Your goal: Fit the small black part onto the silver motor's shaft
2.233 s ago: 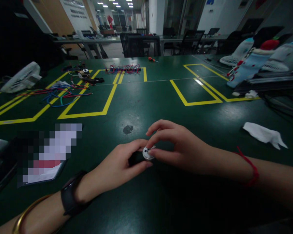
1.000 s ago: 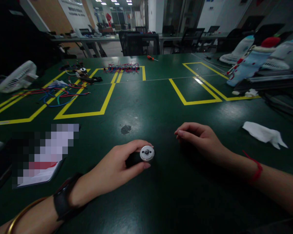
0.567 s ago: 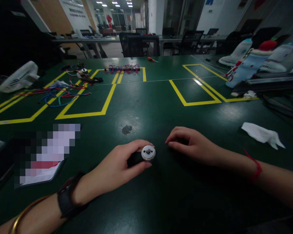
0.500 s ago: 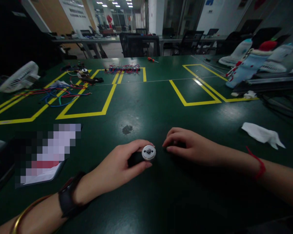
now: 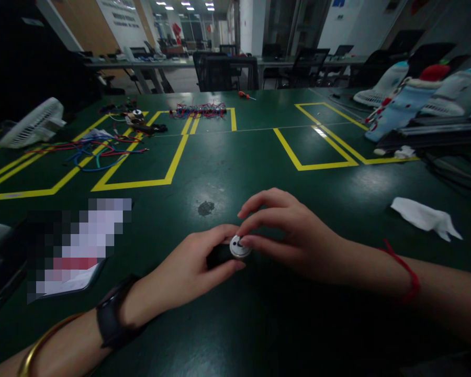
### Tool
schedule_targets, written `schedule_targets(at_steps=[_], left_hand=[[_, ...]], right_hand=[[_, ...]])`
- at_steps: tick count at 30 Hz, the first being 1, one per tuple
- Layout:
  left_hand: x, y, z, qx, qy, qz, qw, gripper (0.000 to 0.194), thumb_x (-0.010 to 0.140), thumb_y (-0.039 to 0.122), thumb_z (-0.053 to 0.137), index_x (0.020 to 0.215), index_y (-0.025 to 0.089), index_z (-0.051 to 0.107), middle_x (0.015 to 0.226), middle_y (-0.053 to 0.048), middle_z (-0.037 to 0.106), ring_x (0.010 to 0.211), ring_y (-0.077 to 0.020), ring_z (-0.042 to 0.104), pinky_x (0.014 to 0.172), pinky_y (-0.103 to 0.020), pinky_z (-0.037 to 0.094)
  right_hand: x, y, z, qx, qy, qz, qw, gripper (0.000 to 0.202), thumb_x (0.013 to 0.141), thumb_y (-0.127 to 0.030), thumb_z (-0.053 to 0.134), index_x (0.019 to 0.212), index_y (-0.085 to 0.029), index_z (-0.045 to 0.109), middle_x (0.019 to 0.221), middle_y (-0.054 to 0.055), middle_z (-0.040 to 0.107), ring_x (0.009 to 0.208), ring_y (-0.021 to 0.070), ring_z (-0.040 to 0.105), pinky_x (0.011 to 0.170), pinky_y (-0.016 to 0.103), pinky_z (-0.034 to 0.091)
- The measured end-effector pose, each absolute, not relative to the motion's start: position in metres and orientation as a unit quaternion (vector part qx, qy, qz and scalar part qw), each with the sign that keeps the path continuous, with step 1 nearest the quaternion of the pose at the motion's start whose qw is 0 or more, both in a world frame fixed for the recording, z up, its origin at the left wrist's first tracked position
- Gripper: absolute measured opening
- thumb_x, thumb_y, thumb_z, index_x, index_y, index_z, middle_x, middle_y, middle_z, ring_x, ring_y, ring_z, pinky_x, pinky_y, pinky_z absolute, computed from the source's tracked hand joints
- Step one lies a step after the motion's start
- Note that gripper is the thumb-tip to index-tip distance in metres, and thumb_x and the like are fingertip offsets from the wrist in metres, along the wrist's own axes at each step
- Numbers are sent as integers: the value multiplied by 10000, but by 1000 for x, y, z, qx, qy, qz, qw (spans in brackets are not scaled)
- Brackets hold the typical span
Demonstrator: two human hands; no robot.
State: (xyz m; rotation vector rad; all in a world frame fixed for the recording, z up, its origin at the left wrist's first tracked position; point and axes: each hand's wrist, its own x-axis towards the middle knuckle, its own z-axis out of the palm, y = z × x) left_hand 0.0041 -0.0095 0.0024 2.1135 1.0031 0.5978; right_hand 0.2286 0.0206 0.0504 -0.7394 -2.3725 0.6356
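A small round silver motor (image 5: pixel 235 253) stands on the green table with its end face up. One small dark hole shows in that face; the centre is partly covered by fingertips. My left hand (image 5: pixel 194 264) is closed round the motor's side, thumb on the near side and forefinger on the far side. From the right, my right hand (image 5: pixel 298 235) reaches over the top, its thumb and forefinger pinched together at the motor's centre shaft. The other fingers of that hand are bent above the table.
A phone (image 5: pixel 82 251) lies to the left, its screen blurred out. Loose coloured wires (image 5: pixel 98 152) and a small fan (image 5: pixel 35 123) are farther back. A red screwdriver (image 5: pixel 244 95) lies at the far edge. Crumpled tissue (image 5: pixel 424 215) and a snowman figure (image 5: pixel 396 107) are on the right.
My right hand has moved left from the table beside the motor onto its top, and its thumb and forefinger have closed at the shaft. My left hand keeps its hold.
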Motion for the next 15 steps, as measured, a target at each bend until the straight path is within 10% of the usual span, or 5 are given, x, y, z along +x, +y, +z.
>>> schedule_targets(at_steps=[15], left_hand=[[5,-9,7,814,399,214,363,352,907,268,616,1248,258,533,1204,-33,635,1064,-213,619,918,-340,499]], right_hand=[[279,16,6,-360,-885,240,174,133,880,-305,650,980,-259,725,1134,70,637,1098,262,521,917,460,383]])
